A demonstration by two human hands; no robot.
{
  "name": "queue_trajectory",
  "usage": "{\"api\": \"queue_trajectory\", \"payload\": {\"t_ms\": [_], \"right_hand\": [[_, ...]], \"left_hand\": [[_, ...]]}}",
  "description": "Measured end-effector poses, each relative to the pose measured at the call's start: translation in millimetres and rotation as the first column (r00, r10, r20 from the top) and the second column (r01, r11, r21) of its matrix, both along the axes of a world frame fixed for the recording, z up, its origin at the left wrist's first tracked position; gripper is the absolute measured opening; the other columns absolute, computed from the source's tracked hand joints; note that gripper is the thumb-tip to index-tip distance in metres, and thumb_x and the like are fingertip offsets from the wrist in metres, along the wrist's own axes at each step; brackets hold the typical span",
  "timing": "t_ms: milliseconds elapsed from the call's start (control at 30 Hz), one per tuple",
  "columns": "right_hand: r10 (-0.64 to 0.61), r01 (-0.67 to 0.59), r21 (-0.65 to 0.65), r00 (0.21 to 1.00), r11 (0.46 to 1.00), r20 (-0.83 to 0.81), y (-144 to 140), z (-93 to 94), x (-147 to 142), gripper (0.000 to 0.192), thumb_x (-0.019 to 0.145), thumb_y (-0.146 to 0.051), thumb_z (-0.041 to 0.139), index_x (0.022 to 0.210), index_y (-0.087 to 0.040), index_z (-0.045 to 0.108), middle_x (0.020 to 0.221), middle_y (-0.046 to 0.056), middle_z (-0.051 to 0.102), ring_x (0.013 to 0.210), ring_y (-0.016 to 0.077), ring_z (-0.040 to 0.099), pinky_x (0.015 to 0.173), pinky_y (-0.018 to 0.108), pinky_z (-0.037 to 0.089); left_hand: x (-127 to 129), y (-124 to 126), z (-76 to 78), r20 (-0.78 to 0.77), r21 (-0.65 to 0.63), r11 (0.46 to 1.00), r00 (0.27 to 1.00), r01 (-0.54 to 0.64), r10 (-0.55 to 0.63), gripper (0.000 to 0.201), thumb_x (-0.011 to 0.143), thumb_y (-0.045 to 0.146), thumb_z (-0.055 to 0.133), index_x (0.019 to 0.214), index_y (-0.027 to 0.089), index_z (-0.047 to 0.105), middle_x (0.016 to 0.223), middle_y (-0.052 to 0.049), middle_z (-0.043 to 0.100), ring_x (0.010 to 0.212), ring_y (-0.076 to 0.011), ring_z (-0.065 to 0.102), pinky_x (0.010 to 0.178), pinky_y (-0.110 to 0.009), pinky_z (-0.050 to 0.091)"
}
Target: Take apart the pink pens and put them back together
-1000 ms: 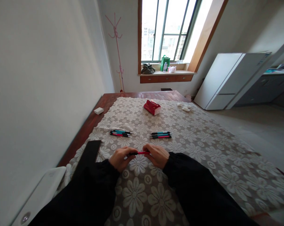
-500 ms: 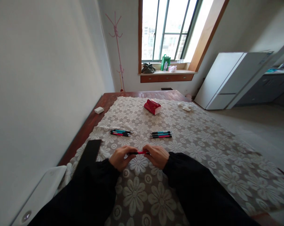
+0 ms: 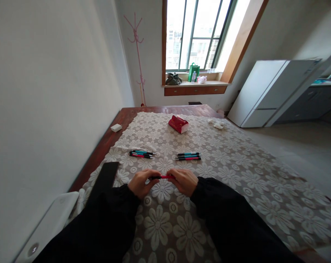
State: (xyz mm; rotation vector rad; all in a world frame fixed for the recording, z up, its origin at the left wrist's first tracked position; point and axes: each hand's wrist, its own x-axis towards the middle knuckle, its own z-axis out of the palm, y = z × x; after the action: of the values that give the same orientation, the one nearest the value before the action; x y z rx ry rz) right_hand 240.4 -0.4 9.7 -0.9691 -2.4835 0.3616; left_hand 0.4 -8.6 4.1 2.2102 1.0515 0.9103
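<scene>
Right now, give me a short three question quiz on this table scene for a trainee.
1. True or false: both hands grip one red pen above the tablecloth.
2. How many loose groups of pens lie beyond the hands? A) one B) two C) four
3. Fill in: the red packet lies on the ____ side of the pen groups, toward the window.

Key
1. True: the left hand and right hand each hold an end.
2. B: a left pen group and a right pen group.
3. Far.
</scene>
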Motion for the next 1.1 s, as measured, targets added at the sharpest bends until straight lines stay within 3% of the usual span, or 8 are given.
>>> {"api": "queue_trajectory", "payload": {"t_ms": [200,300,400,533,633,800,1000,1100], "right_hand": [[-0.016,0.017,0.036,0.999,0.999,-0.042,0.9,1.8,-0.7,0.010,0.096,-0.026,0.049,0.100,-0.020,0.056,0.086,0.004,0.068,0.074,0.0162,0.063,0.068,0.024,0.042],[-0.029,0.032,0.054,0.998,0.998,-0.057,1.5,2.4,-0.4,0.011,0.096,-0.027,0.048,0.100,-0.020,0.056,0.087,0.005,0.068,0.075,0.0164,0.063,0.070,0.025,0.043],[-0.021,0.025,0.074,0.999,0.997,-0.048,2.4,1.9,1.0,0.014,0.097,-0.028,0.046,0.099,-0.020,0.057,0.085,0.004,0.068,0.075,0.0167,0.063,0.070,0.025,0.042],[-0.029,0.030,0.078,1.000,0.996,-0.012,3.9,-0.3,2.6,0.017,0.098,-0.028,0.043,0.097,-0.020,0.058,0.081,0.004,0.067,0.072,0.0163,0.062,0.067,0.025,0.041],[-0.042,0.041,0.070,0.999,0.997,0.013,4.2,-0.9,2.4,0.018,0.098,-0.028,0.043,0.097,-0.020,0.058,0.080,0.004,0.067,0.071,0.0160,0.062,0.066,0.025,0.041],[-0.061,0.059,0.070,0.998,0.996,0.028,3.6,-0.2,1.4,0.018,0.098,-0.027,0.043,0.094,-0.019,0.058,0.077,0.004,0.065,0.069,0.0161,0.061,0.066,0.025,0.040],[-0.068,0.064,0.064,0.996,0.996,0.056,4.7,-3.6,2.7,0.019,0.099,-0.028,0.041,0.094,-0.019,0.057,0.076,0.003,0.064,0.067,0.0156,0.059,0.064,0.025,0.039],[-0.059,0.054,0.077,0.996,0.996,0.061,4.5,-3.0,2.2,0.019,0.098,-0.028,0.041,0.093,-0.019,0.057,0.076,0.003,0.064,0.067,0.0157,0.058,0.064,0.025,0.038]], "left_hand": [[-1.1,1.7,2.9,0.007,-0.035,0.993,0.993,-0.115,0.115,0.027,0.091,0.038,0.054,0.111,0.020,0.060,0.097,-0.004,0.073,0.082,-0.0171,0.066,0.075,-0.029,0.050],[-3.5,3.8,3.2,-0.104,0.003,0.981,0.976,-0.194,0.193,0.037,0.098,0.038,0.037,0.085,0.021,0.066,0.079,-0.003,0.071,0.077,-0.0178,0.062,0.073,-0.029,0.046],[-4.3,4.9,1.9,-0.173,0.002,0.987,0.973,-0.158,0.156,0.046,0.099,0.036,0.033,0.066,0.021,0.062,0.062,-0.001,0.064,0.069,-0.0166,0.058,0.070,-0.028,0.043],[-3.2,4.3,-0.8,-0.076,0.048,0.987,0.984,-0.155,0.158,0.020,0.091,0.035,0.053,0.088,0.020,0.066,0.077,-0.002,0.067,0.071,-0.0156,0.058,0.068,-0.027,0.045],[-3.5,4.4,-1.9,-0.019,0.032,0.981,0.981,-0.191,0.191,0.023,0.086,0.037,0.060,0.101,0.020,0.064,0.089,-0.003,0.068,0.074,-0.0159,0.060,0.069,-0.027,0.046],[-4.9,6.3,-1.6,-0.080,-0.013,0.983,0.981,-0.180,0.179,0.041,0.097,0.038,0.037,0.070,0.020,0.062,0.068,-0.002,0.064,0.071,-0.0162,0.059,0.070,-0.029,0.043],[-3.5,4.2,0.5,0.006,0.041,0.980,0.981,-0.193,0.192,0.022,0.088,0.036,0.056,0.101,0.020,0.063,0.088,-0.004,0.067,0.075,-0.0162,0.059,0.069,-0.029,0.046],[-3.4,4.8,1.0,-0.032,-0.004,0.985,0.985,-0.170,0.170,0.030,0.094,0.038,0.046,0.083,0.019,0.065,0.075,-0.003,0.067,0.071,-0.0157,0.059,0.067,-0.029,0.044]]}}
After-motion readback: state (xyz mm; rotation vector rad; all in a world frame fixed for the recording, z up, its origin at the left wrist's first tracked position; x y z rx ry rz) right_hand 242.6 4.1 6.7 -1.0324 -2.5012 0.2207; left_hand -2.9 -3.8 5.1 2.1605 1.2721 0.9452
